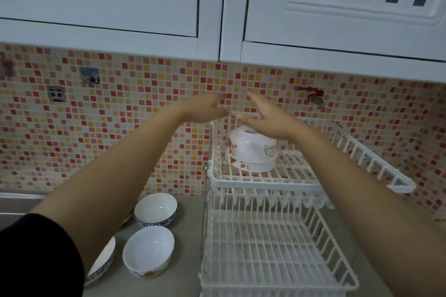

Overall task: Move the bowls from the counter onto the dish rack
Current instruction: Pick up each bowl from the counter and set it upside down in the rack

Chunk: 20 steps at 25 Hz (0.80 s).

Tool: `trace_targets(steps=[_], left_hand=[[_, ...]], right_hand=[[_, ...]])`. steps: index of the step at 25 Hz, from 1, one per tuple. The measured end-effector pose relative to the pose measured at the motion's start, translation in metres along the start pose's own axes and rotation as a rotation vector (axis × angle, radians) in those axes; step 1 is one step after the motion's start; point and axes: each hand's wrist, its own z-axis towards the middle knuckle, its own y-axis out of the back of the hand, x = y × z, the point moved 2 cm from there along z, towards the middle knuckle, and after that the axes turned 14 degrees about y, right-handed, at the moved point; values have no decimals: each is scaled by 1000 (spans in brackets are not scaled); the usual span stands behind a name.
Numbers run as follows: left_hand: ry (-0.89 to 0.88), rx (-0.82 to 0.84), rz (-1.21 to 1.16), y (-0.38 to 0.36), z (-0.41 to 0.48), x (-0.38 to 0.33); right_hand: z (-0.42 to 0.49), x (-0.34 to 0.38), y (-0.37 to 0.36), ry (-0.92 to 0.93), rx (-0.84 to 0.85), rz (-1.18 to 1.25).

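A white two-tier dish rack point(265, 176) stands on the counter at the right. A white bowl with cartoon prints point(253, 152) lies upside down on its upper tier. My left hand point(205, 109) and my right hand point(268, 118) hover just above that bowl, fingers spread, holding nothing. On the counter to the left stand a blue-patterned bowl point(155, 210), a white bowl with a printed base point(148, 251), and a third blue-rimmed bowl point(101, 265) partly hidden under my left forearm.
White wall cabinets point(217, 7) hang low above the rack. The mosaic tile wall point(120, 128) carries a socket point(56, 94) and a tap point(315, 99). The rack's lower tier point(265, 248) holds nothing. A sink edge point(19, 198) shows at far left.
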Motion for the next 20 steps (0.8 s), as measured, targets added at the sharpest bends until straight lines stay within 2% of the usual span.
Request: trace_targets(steps=[5, 11, 14, 18, 20], left_hand=[[117, -39, -84, 18, -35, 76], [395, -46, -239, -34, -85, 179], [483, 38, -259, -89, -102, 213], [560, 268, -203, -179, -111, 245], [585, 358, -165, -225, -114, 257]], right_hand=[[31, 79, -51, 69, -61, 35], [61, 123, -181, -162, -10, 249], [56, 108, -255, -340, 73, 287], [24, 78, -339, -545, 133, 302], [3, 68, -377, -631, 215, 246]])
